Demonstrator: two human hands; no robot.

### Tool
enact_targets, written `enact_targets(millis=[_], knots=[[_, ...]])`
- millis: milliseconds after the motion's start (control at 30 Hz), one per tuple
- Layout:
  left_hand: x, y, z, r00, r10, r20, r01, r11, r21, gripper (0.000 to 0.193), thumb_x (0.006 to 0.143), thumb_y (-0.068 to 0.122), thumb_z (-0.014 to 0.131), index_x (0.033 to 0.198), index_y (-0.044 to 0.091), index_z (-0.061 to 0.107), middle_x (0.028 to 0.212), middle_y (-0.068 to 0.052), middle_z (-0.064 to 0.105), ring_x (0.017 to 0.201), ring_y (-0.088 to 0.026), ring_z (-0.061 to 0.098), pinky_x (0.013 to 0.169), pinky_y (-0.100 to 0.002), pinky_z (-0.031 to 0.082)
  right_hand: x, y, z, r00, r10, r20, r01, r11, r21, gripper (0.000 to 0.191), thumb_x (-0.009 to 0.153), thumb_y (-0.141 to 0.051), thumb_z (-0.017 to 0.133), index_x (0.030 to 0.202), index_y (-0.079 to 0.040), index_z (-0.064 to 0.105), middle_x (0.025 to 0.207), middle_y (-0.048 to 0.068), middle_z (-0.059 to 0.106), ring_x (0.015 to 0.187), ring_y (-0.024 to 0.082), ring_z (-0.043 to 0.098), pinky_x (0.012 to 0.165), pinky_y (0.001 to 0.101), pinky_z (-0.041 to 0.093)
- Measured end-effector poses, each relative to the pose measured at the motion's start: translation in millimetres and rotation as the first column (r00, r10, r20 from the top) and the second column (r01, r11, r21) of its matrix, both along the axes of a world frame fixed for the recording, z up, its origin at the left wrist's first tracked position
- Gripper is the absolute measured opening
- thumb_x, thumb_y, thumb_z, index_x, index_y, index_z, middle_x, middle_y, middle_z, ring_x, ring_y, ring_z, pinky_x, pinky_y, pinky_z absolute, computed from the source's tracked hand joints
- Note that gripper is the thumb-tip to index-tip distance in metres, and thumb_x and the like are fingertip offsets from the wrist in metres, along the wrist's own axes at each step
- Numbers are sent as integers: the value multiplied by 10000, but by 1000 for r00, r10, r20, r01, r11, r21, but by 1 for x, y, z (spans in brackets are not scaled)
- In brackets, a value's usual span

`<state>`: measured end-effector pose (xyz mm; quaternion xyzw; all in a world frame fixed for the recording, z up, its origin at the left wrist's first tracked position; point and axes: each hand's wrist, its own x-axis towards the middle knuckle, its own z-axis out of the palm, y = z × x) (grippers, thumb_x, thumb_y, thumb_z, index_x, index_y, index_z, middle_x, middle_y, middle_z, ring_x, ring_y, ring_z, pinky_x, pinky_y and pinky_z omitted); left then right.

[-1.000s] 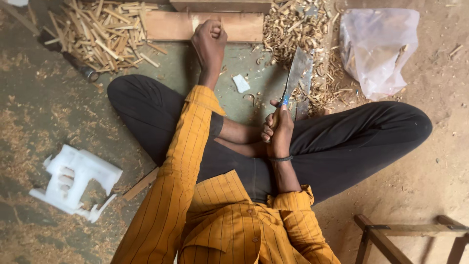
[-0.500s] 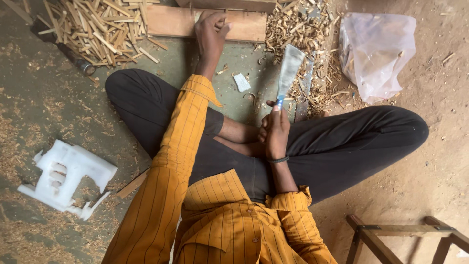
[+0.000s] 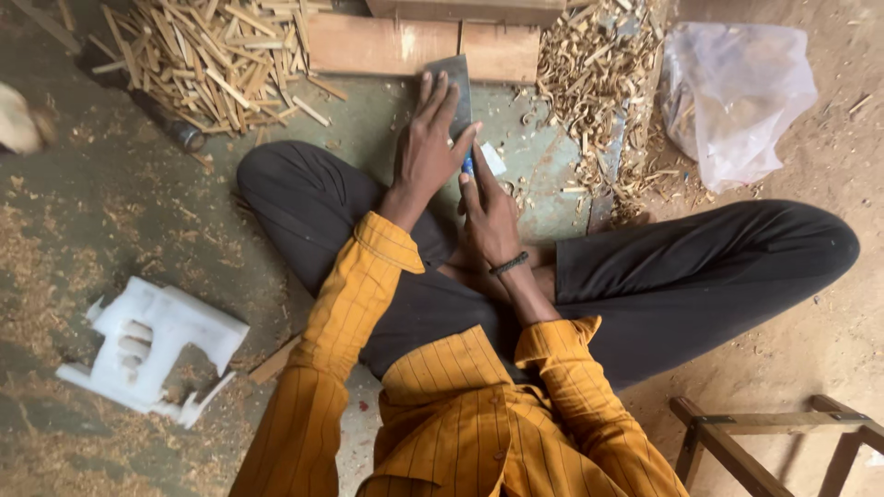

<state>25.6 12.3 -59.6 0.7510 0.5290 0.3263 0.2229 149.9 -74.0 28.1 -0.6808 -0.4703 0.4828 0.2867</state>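
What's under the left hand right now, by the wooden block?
The left hand lies flat on a grey metal blade, whose top end rests on the wooden block. The right hand grips its blue handle. The blade's middle is hidden by fingers.

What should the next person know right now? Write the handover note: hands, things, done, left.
Left hand: fingers flat on the broad metal blade, pressing it near the wooden block.
Right hand: closed on the blade's blue handle, over the crossed legs.
Things: pile of split sticks upper left, shavings right of the block, plastic bag far right.
Done: many sticks already split.
Left: no stick shows under the blade; further progress cannot be told.
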Motion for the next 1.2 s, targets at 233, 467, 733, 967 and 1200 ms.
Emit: enact_targets(millis=[233,467,733,967,1200], knots=[[3,7,6,999,-27,-43,24,997,-68,601,923,265,804,1377,-72,601,1517,-349,447,1483,-499,343,1170,-485,424,-6,8,7,999,-38,-30,35,992,-118,576,1050,-317,508,1589,-159,385,646,92,638,536,146,598,537,347,519],[13,10,-2,989,-34,-143,17,993,-120,558,977,248,738,1390,-92,582,1532,-350,426,1490,-501,331,1204,-486,382,-2,6,-9,994,-65,-88,54,991,-124,559,1054,-307,503,1576,-127,420,643,76,614,550,126,588,539,339,511],[26,58,-33,975,-70,-212,53,995,-85,526,1012,240,673,1408,-91,569,1527,-341,434,1463,-479,363,1228,-550,278,1,35,-57,989,-140,-51,134,986,-98,523,1032,-281,534,1528,-118,502,652,122,617,493,149,538,516,366,480],[12,53,-17,985,-156,72,144,979,144,477,992,151,731,1427,9,598,1557,-230,487,1495,-376,398,1250,-518,296,8,28,-59,829,-314,-464,239,947,-215,523,1059,-344,508,1553,-180,449,600,-5,473,396,72,372,341,260,309],[16,45,-8,956,165,243,-187,980,72,170,1045,60,702,1209,103,698,1215,-57,717,1053,-241,729,903,-340,603,39,-46,-16,699,-331,-634,278,942,-186,358,1161,-309,430,1403,-73,549,706,-34,447,496,54,395,385,227,287]])
